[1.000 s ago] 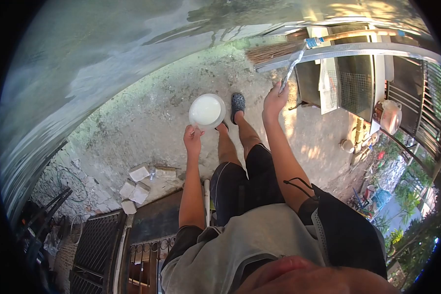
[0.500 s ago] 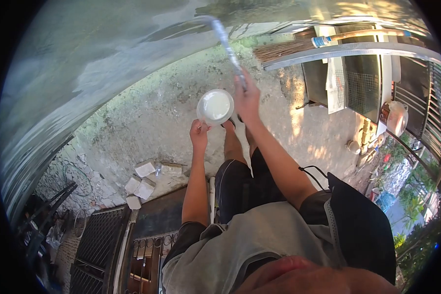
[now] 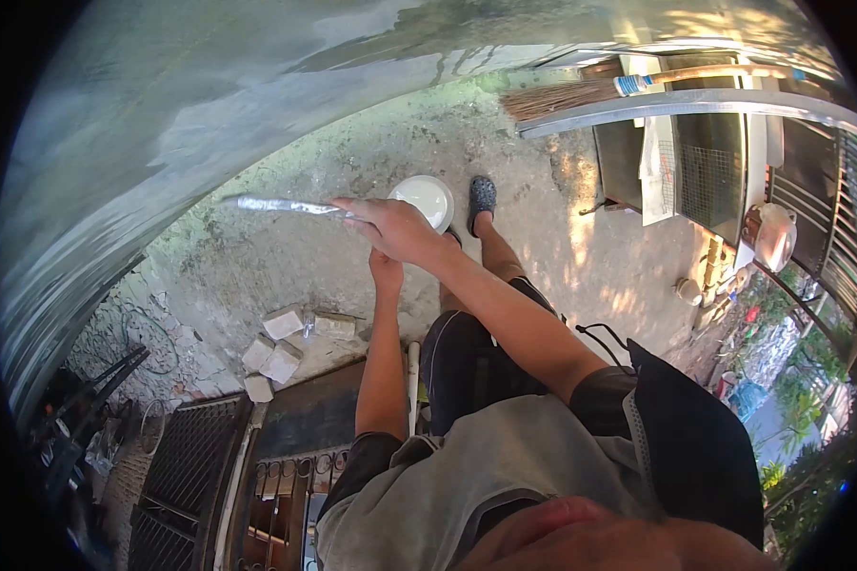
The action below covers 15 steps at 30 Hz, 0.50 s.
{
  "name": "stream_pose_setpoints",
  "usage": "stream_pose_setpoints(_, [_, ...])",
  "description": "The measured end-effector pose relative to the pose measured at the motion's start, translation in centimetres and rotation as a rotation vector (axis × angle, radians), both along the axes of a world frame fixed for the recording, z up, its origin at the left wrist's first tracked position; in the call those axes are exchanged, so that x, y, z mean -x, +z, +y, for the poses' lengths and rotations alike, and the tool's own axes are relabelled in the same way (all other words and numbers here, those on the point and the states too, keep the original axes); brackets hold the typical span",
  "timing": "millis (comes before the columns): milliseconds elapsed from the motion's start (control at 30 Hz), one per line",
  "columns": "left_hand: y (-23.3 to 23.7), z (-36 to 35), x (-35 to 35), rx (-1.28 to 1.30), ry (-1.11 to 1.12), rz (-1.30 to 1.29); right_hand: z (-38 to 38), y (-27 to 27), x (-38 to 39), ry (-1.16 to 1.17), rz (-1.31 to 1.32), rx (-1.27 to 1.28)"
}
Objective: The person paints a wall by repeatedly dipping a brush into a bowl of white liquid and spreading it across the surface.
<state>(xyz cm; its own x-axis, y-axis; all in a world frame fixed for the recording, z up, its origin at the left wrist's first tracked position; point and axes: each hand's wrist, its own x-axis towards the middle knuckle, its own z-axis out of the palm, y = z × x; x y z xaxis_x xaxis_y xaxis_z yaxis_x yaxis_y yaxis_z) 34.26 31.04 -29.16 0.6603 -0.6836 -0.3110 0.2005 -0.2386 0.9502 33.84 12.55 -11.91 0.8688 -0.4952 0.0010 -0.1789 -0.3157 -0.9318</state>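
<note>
My right hand (image 3: 397, 228) is closed around a long, thin silvery-handled tool (image 3: 290, 206), which points left toward the wall. The tool's far end is blurred, so its kind does not show. Below and partly behind that hand, my left hand (image 3: 386, 270) is closed at the edge of a round white tub (image 3: 450, 205). White liquid, looking like paint, lies inside the tub. My right forearm and hand cover part of the tub's rim and most of my left fingers. The wall (image 3: 200, 105) beside me carries pale, uneven patches.
Several pale blocks (image 3: 282, 322) lie on the concrete floor (image 3: 229, 257) near a dark metal gate (image 3: 186, 476). A stick broom (image 3: 562, 97) rests beside a long metal bar (image 3: 695, 101) on the right. My shoe (image 3: 483, 195) is beyond the tub.
My right hand has swung left and across the tub, turning the tool from pointing up at the wall to pointing left. My left hand and the tub have hardly moved.
</note>
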Motion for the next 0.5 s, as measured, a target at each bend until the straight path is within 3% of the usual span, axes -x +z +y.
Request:
stream_pose_setpoints(67, [0.9, -0.2, 0.0, 0.051, 0.027, 0.197, -0.3, -0.7, 0.1, -0.223, 0.053, -0.068])
stream_pose_setpoints(133, [1.7, -0.4, 0.2, 0.019, 0.066, 0.216, -3.3, -0.7, 2.5, -0.601, 0.162, -0.084])
stream_pose_setpoints(167, [1.8, -0.5, 0.2, -0.014, 0.100, 0.237, -4.3, -3.6, 4.4, -0.793, -0.005, -0.004])
stream_pose_setpoints(300, [1.7, 0.1, 0.2, 0.012, 0.129, 0.249, -6.8, -4.3, 10.8, -1.351, 0.088, -0.007])
stream_pose_setpoints(333, [1.6, 0.3, 0.1, 0.003, 0.126, 0.230, -7.1, -3.8, 10.9, -1.345, 0.090, 0.002])
stream_pose_setpoints(400, [1.7, 0.4, -0.1, -0.001, 0.119, 0.203, -7.8, -1.2, 10.3, -1.353, -0.076, -0.215])
stream_pose_setpoints(500, [2.1, 1.3, -0.1, 0.019, 0.162, 0.215, -5.2, 2.4, 4.7, -0.913, 0.043, 0.014])
